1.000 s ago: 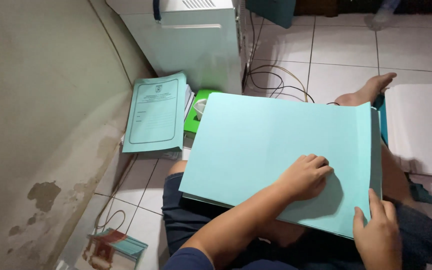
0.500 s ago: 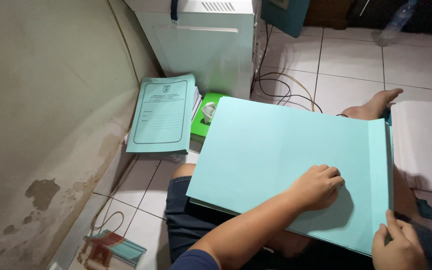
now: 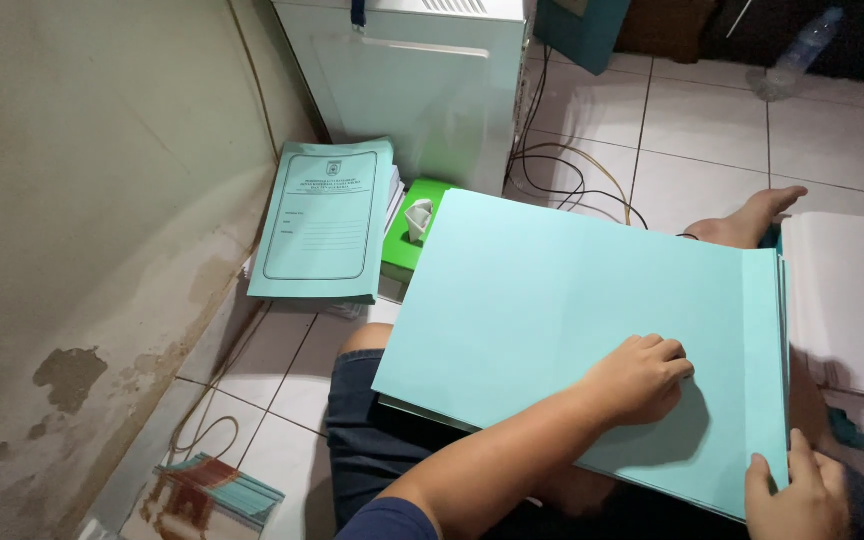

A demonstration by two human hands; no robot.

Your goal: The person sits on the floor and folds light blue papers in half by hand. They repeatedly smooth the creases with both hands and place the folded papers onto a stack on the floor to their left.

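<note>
Dim, cool indoor light from above; soft shadow beneath the left hand (image 3: 640, 378); far corner dark, focus sharp.

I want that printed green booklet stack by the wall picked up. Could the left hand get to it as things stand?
Probably yes: the left hand only rests on the large teal folder, holding nothing, and the floor towards the booklet stack looks unobstructed, though it's a stretch.

Dark navy short sleeve, dark blue shorts, bare forearms, bare legs and foot, ringless hands.
</note>
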